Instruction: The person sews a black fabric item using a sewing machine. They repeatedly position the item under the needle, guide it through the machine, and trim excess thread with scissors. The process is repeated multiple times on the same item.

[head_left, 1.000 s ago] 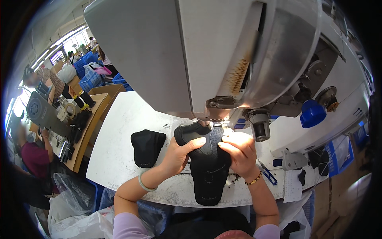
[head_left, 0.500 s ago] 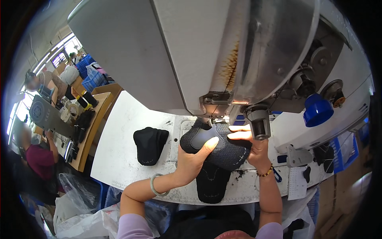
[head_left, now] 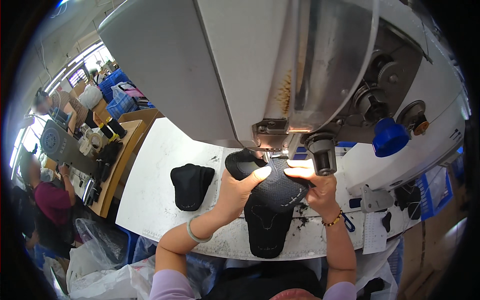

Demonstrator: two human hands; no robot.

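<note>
Fingers (head_left: 258, 175) of left hand (head_left: 232, 199) and right hand (head_left: 322, 191) clamp opposite sides of the black shoe upper (head_left: 276, 189), inside the tabletop (head_left: 146, 200) front edge.

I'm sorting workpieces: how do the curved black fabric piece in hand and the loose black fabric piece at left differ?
The held black fabric piece is gripped by left hand and right hand; the loose black fabric piece lies untouched on the white table. The held piece shows coarse weave; the loose piece looks smooth. The held piece's pale stitches sit lower right; the loose piece's, at its near end. Both are black.
</note>
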